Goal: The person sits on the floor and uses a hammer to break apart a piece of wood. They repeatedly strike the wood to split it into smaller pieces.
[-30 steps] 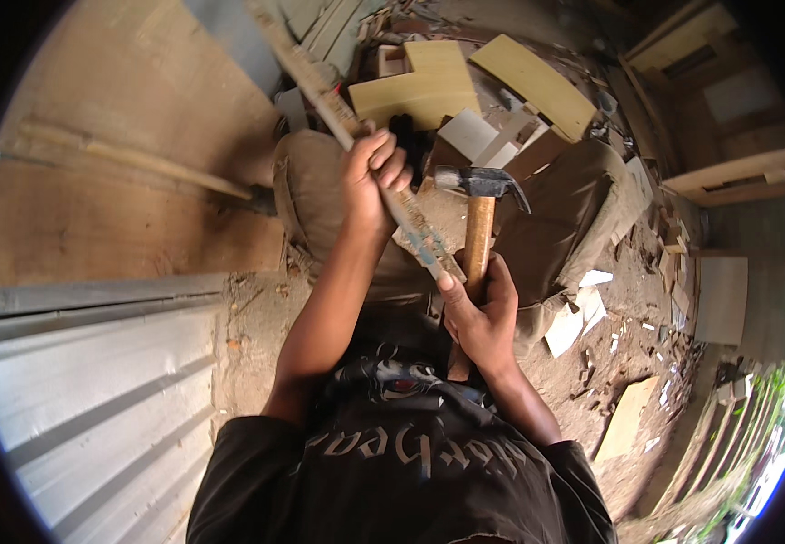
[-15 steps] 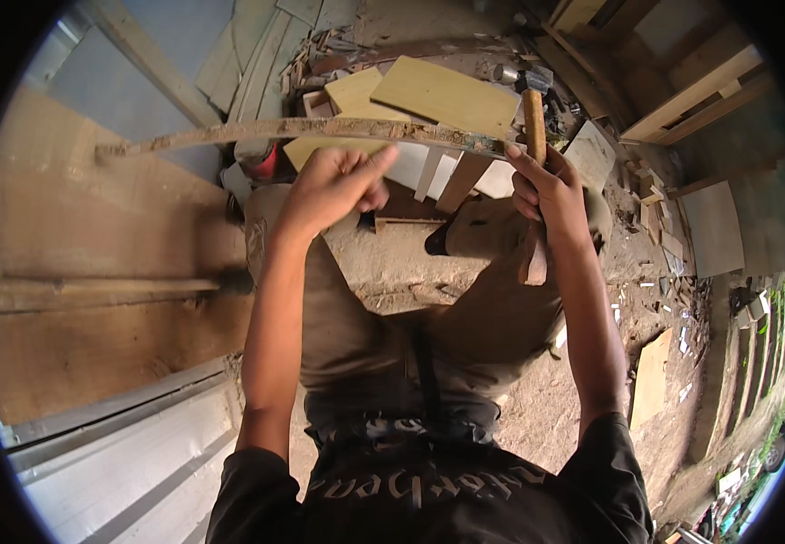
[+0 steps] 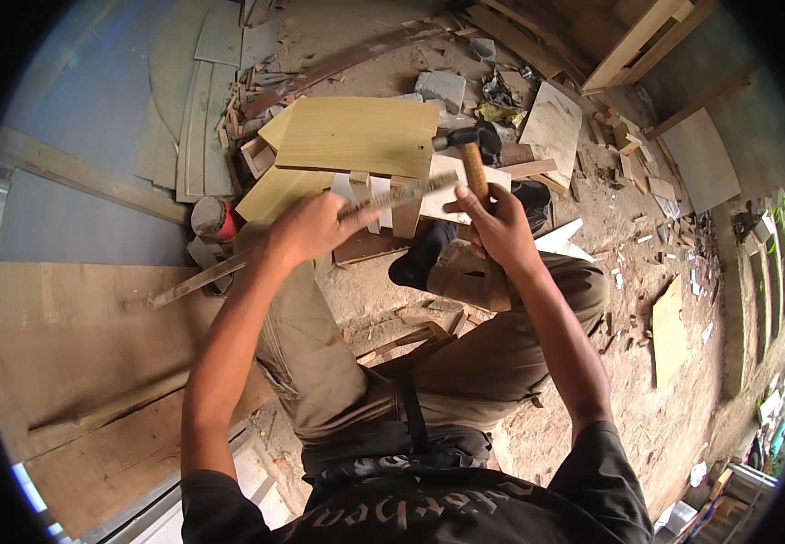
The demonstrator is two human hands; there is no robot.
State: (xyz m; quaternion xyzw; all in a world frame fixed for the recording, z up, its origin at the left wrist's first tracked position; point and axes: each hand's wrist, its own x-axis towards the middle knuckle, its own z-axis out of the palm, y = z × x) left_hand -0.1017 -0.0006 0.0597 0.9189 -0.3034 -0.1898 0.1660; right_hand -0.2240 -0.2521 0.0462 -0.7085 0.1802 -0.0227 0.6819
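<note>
A: So the left hand (image 3: 306, 227) is wrapped round a long thin wooden strip (image 3: 229, 269) — slanting far-right to near-left.

B: Yep, right hand (image 3: 498, 231) fists a wooden-handled hammer (image 3: 472, 163), head up, near yellow boards (image 3: 356, 136).

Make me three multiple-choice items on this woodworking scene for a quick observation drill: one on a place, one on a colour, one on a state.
1. Where is the hammer?
A. in the right hand
B. lying on the dirt
C. tucked in the belt

2. What colour is the flat board beyond the hands?
A. blue
B. pale yellow
C. black

3. How does the left hand hold the long wooden strip?
A. lets it lie loose on the ground
B. grips it, raised over the knees
C. does not touch it

Key: 1 A, the right hand wraps the wooden handle; 2 B, its face is pale yellow; 3 B, the fingers close around the strip.
</note>
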